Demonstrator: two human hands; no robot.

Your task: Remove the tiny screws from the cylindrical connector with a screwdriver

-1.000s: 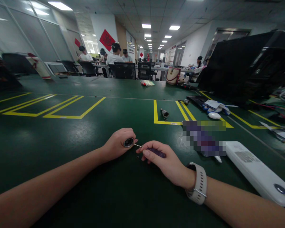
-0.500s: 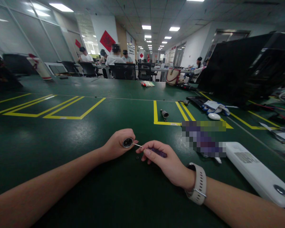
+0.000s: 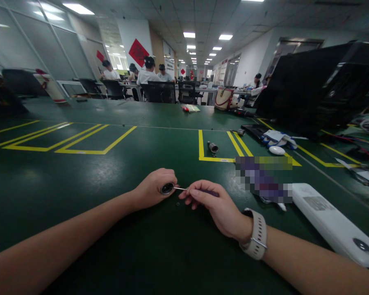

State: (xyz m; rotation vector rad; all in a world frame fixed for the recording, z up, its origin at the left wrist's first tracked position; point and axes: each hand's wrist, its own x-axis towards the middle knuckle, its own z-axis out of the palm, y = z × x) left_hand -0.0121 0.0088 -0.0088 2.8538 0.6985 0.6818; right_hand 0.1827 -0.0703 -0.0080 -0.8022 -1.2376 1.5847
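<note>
My left hand [image 3: 153, 186] is closed around a round metal connector [image 3: 167, 188], its open end turned toward the right. In my right hand [image 3: 215, 205] is a thin screwdriver [image 3: 209, 191] with a dark purple handle, pinched between thumb and fingers. The screwdriver's slim shaft runs left into the connector's mouth, where the tip is hard to make out. On the green table just below the hands lies a tiny dark ring or nut [image 3: 178, 203]. A similar metal connector [image 3: 213, 146] rests farther off, inside a yellow taped outline, with small dark bits beside it.
At right lie a long white device [image 3: 332, 223], a pixelated purple package [image 3: 261, 182], a white oval object [image 3: 277, 150] and a blue-and-white glove [image 3: 278, 138]. A large black case [image 3: 307, 86] stands behind them. Yellow tape [image 3: 80, 151] marks the green table. People sit at desks beyond.
My right hand has shifted slightly right with the screwdriver, whose shaft now lies flatter. The connector in my left hand has moved a little right and turned slightly.
</note>
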